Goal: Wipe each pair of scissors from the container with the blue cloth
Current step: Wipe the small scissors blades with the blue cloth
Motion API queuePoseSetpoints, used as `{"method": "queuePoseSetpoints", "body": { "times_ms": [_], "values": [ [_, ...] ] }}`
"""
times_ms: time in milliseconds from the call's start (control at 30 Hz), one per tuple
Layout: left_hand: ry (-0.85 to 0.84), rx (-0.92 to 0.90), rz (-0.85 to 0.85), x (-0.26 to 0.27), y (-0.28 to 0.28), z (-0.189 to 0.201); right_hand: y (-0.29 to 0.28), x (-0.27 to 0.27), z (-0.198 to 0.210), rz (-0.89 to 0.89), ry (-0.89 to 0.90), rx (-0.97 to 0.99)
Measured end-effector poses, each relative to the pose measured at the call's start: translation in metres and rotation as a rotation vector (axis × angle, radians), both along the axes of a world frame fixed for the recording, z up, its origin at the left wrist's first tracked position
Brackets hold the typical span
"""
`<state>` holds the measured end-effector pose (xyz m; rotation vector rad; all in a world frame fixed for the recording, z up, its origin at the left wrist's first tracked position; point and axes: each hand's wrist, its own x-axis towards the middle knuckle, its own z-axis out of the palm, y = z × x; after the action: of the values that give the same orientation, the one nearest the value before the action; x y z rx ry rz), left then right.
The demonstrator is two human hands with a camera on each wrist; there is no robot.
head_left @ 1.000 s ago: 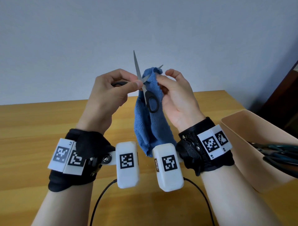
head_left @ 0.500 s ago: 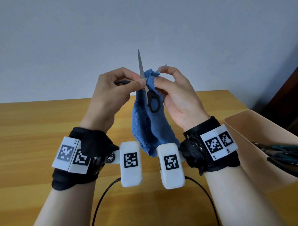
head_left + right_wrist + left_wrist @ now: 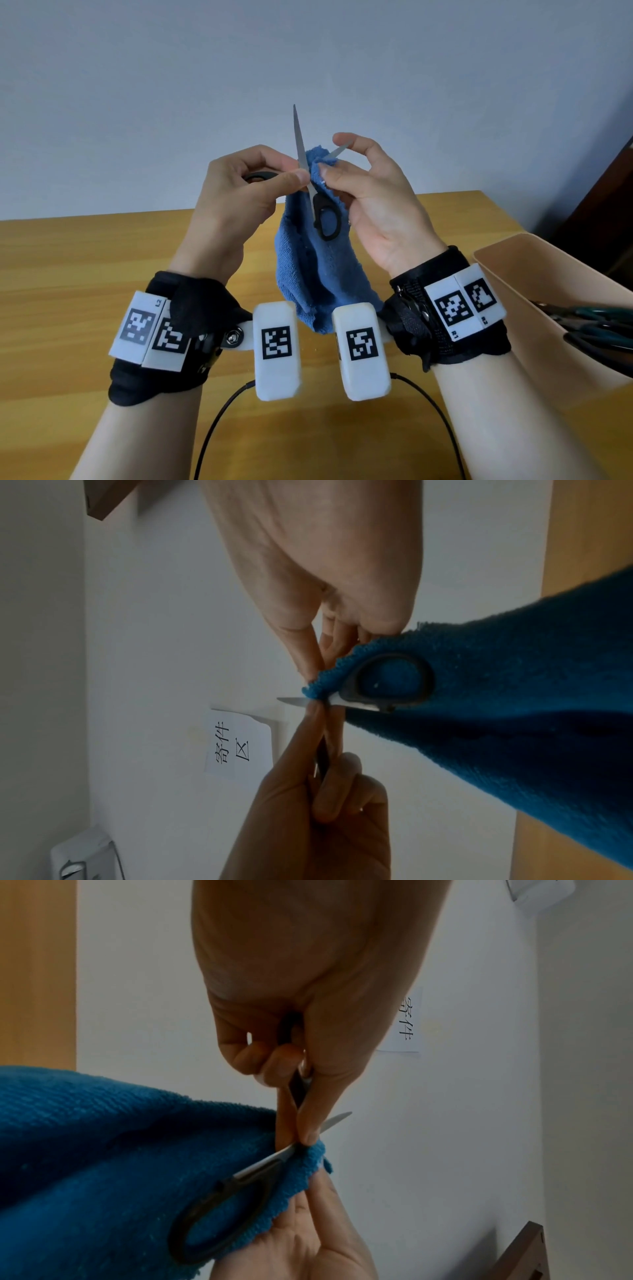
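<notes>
A pair of black-handled scissors (image 3: 323, 219) is held up above the table with its blades spread apart. My left hand (image 3: 239, 192) grips one handle loop, thumb and fingers curled round it. One blade (image 3: 300, 137) points straight up. My right hand (image 3: 363, 192) pinches the blue cloth (image 3: 308, 270) round the other blade (image 3: 337, 150), whose tip pokes out past the fingers. The rest of the cloth hangs down between my wrists. The left wrist view shows the free handle loop (image 3: 219, 1218) lying against the cloth (image 3: 103, 1150); the right wrist view shows the same loop (image 3: 390, 683).
A beige container (image 3: 534, 308) stands at the right edge of the wooden table (image 3: 85, 260), with several more dark-handled scissors (image 3: 596, 325) inside. A black cable (image 3: 219, 428) runs across the table below my wrists. A plain wall stands behind.
Both hands have risen slightly with the scissors. My right hand has slid the cloth further up along the blade, and its fingers have spread a little.
</notes>
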<state>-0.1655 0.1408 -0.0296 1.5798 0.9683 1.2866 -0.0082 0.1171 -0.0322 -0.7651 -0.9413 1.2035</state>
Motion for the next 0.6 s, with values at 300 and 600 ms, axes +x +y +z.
{"method": "queuePoseSetpoints", "body": {
  "times_ms": [300, 600],
  "values": [
    [-0.084, -0.082, 0.049, 0.003, 0.002, -0.003, 0.002, -0.004, -0.001, -0.078, 0.013, -0.061],
    [-0.375, -0.365, -0.027, 0.017, 0.004, -0.013, 0.000, -0.004, 0.003, -0.089, 0.112, -0.030]
  ]
}}
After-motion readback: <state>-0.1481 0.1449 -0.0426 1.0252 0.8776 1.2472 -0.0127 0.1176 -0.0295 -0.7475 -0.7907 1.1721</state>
